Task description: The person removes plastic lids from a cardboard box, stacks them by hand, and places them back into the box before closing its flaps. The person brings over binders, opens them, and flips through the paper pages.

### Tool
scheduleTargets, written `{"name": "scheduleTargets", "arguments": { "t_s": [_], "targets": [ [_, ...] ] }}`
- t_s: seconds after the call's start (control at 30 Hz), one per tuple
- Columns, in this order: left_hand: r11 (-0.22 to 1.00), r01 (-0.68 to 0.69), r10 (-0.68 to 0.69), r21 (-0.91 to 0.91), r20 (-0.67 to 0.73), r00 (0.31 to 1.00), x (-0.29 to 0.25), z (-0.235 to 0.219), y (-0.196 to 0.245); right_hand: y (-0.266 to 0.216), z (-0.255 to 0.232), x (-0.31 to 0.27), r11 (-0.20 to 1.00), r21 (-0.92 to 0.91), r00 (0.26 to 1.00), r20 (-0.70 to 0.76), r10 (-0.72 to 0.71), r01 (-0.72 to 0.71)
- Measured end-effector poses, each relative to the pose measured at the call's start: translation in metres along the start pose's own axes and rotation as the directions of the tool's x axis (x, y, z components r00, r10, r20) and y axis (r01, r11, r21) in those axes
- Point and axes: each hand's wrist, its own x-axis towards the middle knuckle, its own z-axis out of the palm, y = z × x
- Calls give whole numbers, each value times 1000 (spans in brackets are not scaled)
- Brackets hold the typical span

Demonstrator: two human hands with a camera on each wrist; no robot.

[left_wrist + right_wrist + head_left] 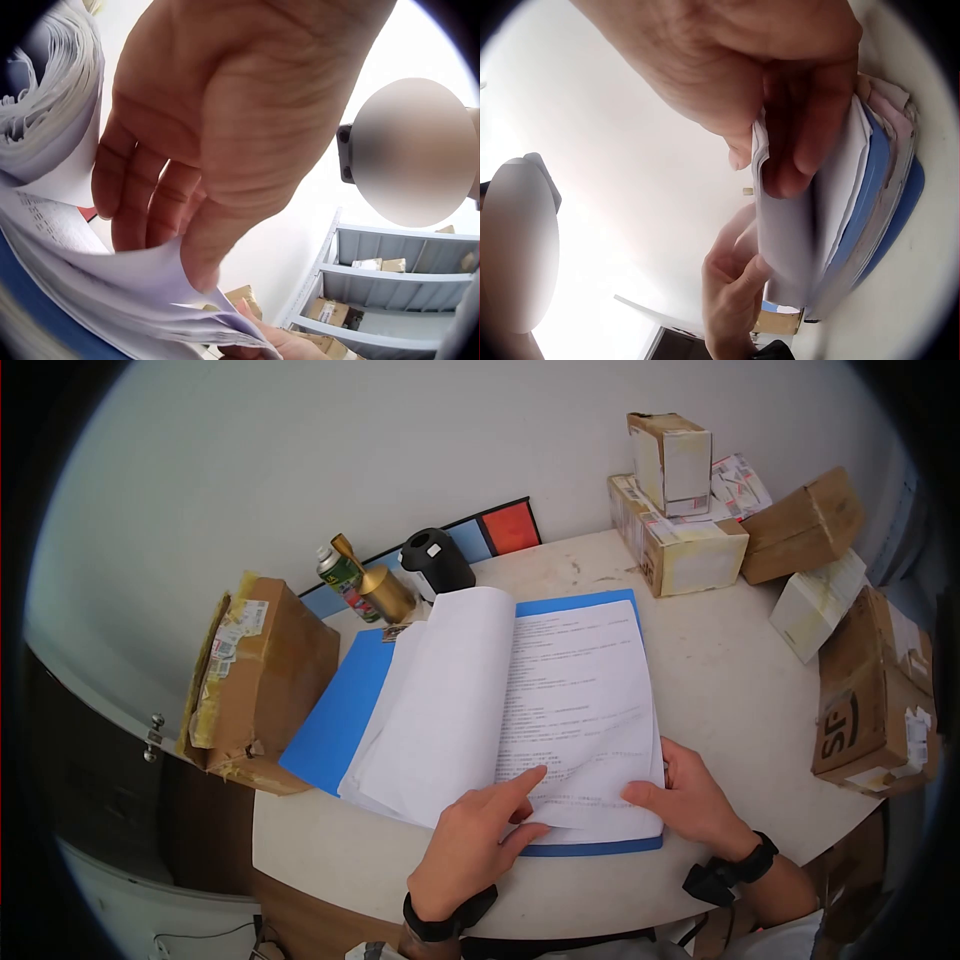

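Note:
A blue folder lies spread on the table with a thick stack of printed sheets in it. Several turned pages curl over toward the left. My left hand is at the bottom edge of the printed page, its index finger stretched over the text. In the left wrist view its thumb lies on the near side of a lifted sheet, the other fingers behind it. My right hand grips the lower right corner of several sheets, thumb on top and fingers beneath, as the right wrist view shows.
A cardboard box stands left of the folder. Behind it are a spray can, a gold-coloured pot and a black container. More boxes are piled at the back right, another at the right edge.

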Motion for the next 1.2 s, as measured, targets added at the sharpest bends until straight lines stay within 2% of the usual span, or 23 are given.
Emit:
{"name": "scheduleTargets", "arguments": {
  "t_s": [0.07,0.1,0.2,0.23,0.27,0.33,0.37,0.43,0.47,0.53,0.57,0.6,0.63,0.7,0.8,0.83,0.9,0.93,0.97,1.0,1.07,1.13,1.2],
  "targets": [
    [993,105,-113,-51,-200,973,-4,-2,-6,-2,-2,-2,999,52,1000,22,1,-2],
    [982,187,-186,-29,-338,923,-6,-7,-9,-3,-4,-2,994,105,999,49,0,-5],
    [915,401,-336,-49,-641,689,-17,-27,-30,-6,-12,-6,999,49,987,156,-31,24],
    [896,443,-315,-38,-757,573,-19,-27,-33,-8,-13,-6,998,52,988,149,-35,27],
    [897,441,-314,-37,-756,575,-20,-25,-33,-10,-13,-6,997,76,986,164,-15,2],
    [965,260,-162,-19,-827,539,-16,-18,-13,-11,-11,-4,995,93,981,192,11,-29],
    [991,130,-93,-12,-766,637,-13,-11,-4,-10,-10,-3,996,81,985,172,19,-33],
    [994,-97,110,56,-365,924,-5,-7,10,-8,-7,0,997,59,987,160,30,-40],
    [984,-139,158,115,-176,972,-1,-4,16,-7,-5,0,998,54,991,131,26,-33],
    [952,-266,277,153,-55,959,6,8,14,-8,-5,0,999,44,994,102,23,-28],
    [954,-260,271,152,-60,961,4,9,8,-8,-5,0,998,41,995,91,45,-49],
    [985,-93,121,148,-190,974,-2,5,-2,-7,-5,-1,997,46,995,76,63,-67],
    [990,72,-31,123,-313,949,-7,-1,-8,-6,-5,-1,996,53,995,76,63,-68],
    [936,347,-317,-62,-578,752,-7,-19,-5,-9,-7,-3,997,82,991,132,2,-13],
    [913,407,-234,-29,-854,465,-12,-26,-26,-11,-13,-5,997,71,980,199,2,-16],
    [914,405,-233,-28,-853,467,-11,-23,-21,-10,-13,-5,997,73,980,197,1,-15],
    [991,130,-97,-25,-804,587,-8,-9,-1,-10,-9,-2,996,83,985,173,16,-31],
    [999,50,-39,0,-620,784,-12,-4,7,-9,-7,0,996,78,983,184,21,-36],
    [997,-50,67,55,-383,921,-7,-1,13,-7,-6,0,997,76,989,150,16,-28],
    [982,-136,160,131,-193,968,2,4,20,-7,-5,0,997,73,994,112,10,-18],
    [971,-183,200,153,-103,974,4,13,22,-5,-1,0,999,35,997,77,-7,4],
    [994,-102,103,49,-20,994,1,14,15,-7,-1,-1,1000,7,999,40,-27,27],
    [997,-80,80,4,-45,996,-3,4,12,-16,-2,-4,989,-57,990,16,141,-139]
  ]
}}
